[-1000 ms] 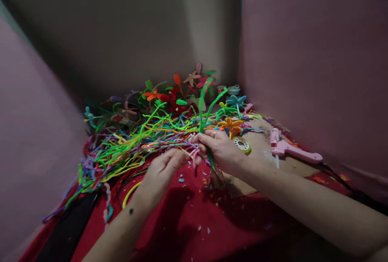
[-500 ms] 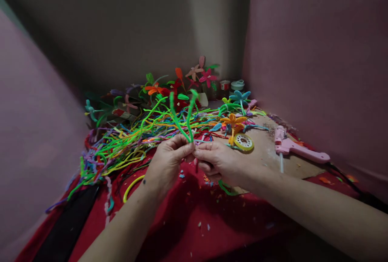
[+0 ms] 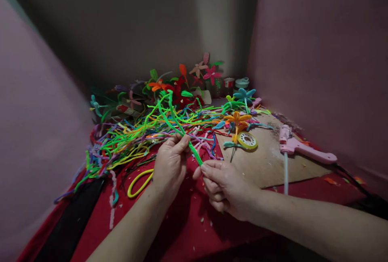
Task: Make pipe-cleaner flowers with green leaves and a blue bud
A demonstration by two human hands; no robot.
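Both hands hold green pipe cleaners (image 3: 195, 152) stretched between them on a slant. My left hand (image 3: 173, 159) pinches the strands between thumb and forefinger; above that grip they part into two upward ends, bent near the tips. Lower and to the right, my right hand (image 3: 226, 185) is closed on the other end, its fingers curled. Behind the hands lies a tangled heap of many-coloured pipe cleaners (image 3: 127, 137). A yellow loop (image 3: 130, 187) rests on the red cloth (image 3: 182, 233) beside my left wrist.
On the cardboard (image 3: 263, 169) at right lie a pink glue gun (image 3: 306, 149), a yellow roll of tape (image 3: 247, 141) and an orange pipe-cleaner flower (image 3: 236, 120). More flowers (image 3: 210, 74) stand along the back wall near a lidded jar (image 3: 241, 83). Small scraps dot the cloth.
My right hand has moved down and right, away from my left hand, so a length of green pipe cleaner now shows between them. The upper ends have tilted left.
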